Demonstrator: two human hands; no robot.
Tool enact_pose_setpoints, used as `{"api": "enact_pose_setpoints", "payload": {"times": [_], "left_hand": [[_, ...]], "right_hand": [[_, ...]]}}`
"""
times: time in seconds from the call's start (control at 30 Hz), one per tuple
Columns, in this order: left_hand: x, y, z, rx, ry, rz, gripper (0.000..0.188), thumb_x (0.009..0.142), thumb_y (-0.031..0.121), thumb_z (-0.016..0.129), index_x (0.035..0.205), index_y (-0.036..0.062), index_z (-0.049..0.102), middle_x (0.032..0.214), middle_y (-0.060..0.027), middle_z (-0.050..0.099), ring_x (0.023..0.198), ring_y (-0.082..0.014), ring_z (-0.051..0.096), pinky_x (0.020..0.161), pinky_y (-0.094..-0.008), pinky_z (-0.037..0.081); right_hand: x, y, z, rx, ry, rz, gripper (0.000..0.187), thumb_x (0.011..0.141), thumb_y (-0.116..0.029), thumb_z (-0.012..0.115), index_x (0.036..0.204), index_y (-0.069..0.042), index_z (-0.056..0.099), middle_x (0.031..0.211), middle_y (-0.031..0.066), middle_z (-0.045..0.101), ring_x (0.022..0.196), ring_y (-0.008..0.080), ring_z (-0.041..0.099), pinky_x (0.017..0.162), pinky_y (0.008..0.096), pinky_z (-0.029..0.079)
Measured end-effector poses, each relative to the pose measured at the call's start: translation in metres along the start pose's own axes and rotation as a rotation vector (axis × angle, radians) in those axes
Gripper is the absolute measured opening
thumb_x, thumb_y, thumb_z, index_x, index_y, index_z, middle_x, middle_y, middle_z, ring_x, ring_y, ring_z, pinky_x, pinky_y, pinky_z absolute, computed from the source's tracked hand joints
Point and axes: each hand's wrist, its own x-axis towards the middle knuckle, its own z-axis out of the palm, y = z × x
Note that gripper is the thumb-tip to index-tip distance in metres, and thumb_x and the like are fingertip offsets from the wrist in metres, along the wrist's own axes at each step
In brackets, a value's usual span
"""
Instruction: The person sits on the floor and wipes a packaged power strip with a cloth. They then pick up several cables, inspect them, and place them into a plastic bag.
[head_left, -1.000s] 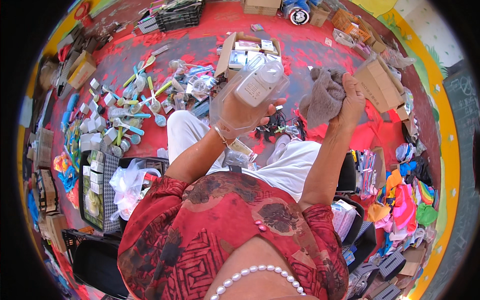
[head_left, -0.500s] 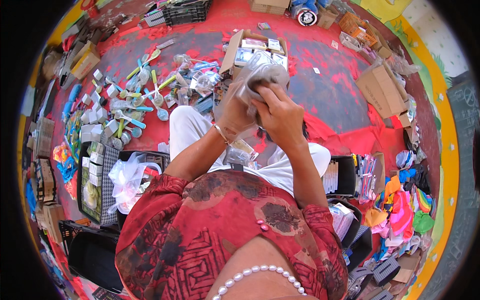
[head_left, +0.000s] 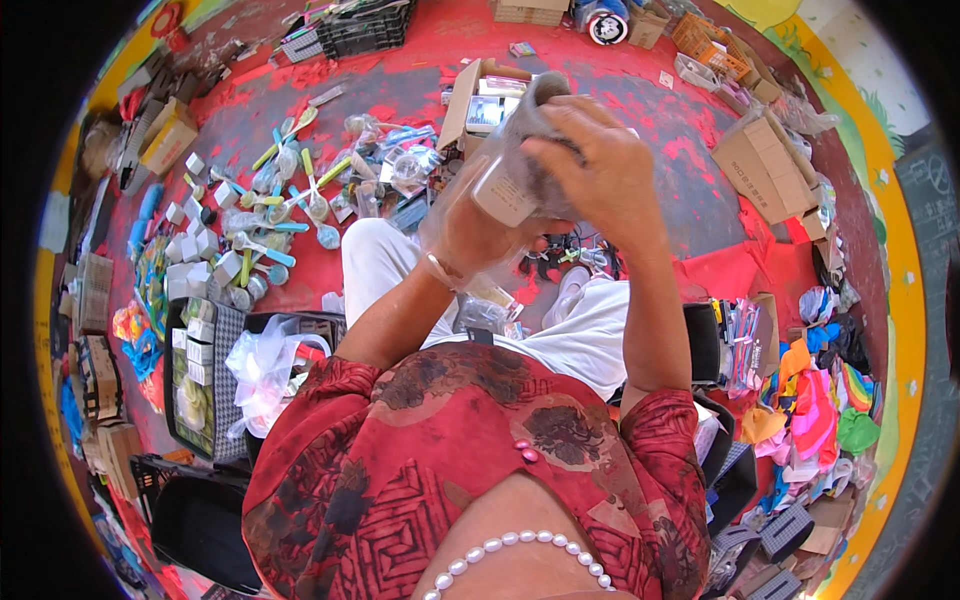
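Observation:
In front of my knees, a grey, rolled, soft-looking item (head_left: 548,92) stands in a clear plastic bag (head_left: 450,200). A pale printed label (head_left: 503,196) shows on its near side. My left hand (head_left: 467,240) is closed round the lower part, seen through the clear film. My right hand (head_left: 608,168) curves over the item's right side and upper opening, its fingers bent against the grey material and slightly blurred. What kind of item it is, I cannot make out. Just behind it is an open cardboard box (head_left: 460,105) of small packaged boxes.
Plastic-wrapped brushes with green and blue handles (head_left: 290,200) and small white boxes (head_left: 185,245) lie on the red floor to the left. Black bins (head_left: 200,520) flank me. Bright folded fabrics (head_left: 810,410) heap at the right, near a brown carton (head_left: 765,170).
The grey item has risen and tilted, now showing its label. My right hand has shifted to the right and turned, and my right elbow has swung outward.

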Motion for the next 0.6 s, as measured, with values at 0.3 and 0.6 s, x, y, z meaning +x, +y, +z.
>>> {"api": "enact_pose_setpoints", "payload": {"times": [0.3,0.6], "left_hand": [[-0.008,0.013,-0.009,0.256,-0.087,-0.103,0.04,0.073,0.009,0.067,0.111,0.0046,0.055,0.091,-0.0063,0.065,0.082,-0.0183,0.062,0.056,-0.0309,0.051],[-0.007,-0.002,-0.008,0.136,-0.128,0.077,0.05,0.072,0.001,0.063,0.12,0.002,0.048,0.102,-0.0198,0.062,0.071,-0.0235,0.064,0.055,-0.0257,0.051]], "right_hand": [[-0.006,0.056,0.003,0.153,0.258,0.614,0.013,0.075,-0.014,0.064,0.077,-0.001,0.063,0.071,0.0118,0.062,0.067,0.0218,0.06,0.062,0.0334,0.045],[0.008,0.049,-0.007,0.037,-0.225,-0.127,0.015,0.074,-0.005,0.055,0.088,-0.002,0.059,0.085,0.0101,0.057,0.077,0.0279,0.057,0.065,0.0351,0.044]]}}
